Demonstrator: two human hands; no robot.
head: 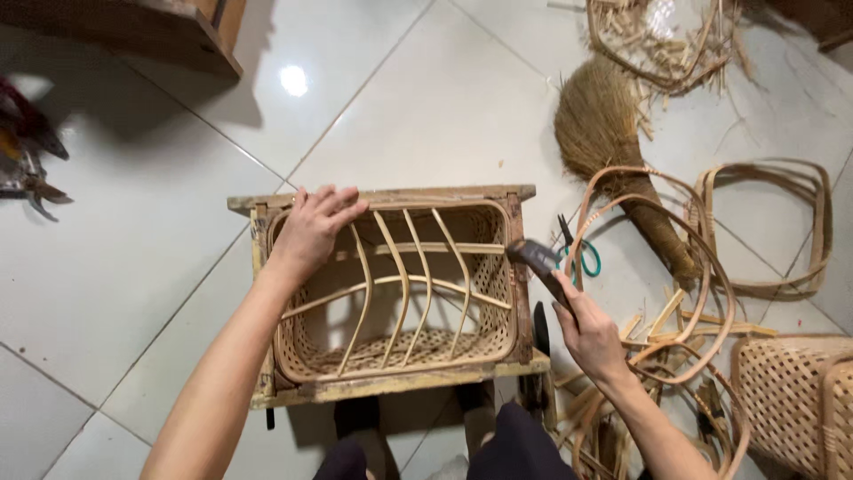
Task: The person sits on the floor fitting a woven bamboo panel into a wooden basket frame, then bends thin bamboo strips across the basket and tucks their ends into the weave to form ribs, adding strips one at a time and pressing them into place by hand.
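Woven cane basket (400, 356) under flat left hand (315, 227); right hand (586, 333) grips dark tool (538, 262).

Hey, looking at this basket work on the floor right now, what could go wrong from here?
The right hand holds a dark tool at the woven basket in its wooden frame; a slip might crack the thin ribs. The left hand rests on the rim, fairly near any swing. Loose rattan hoops beside the right arm could snag.
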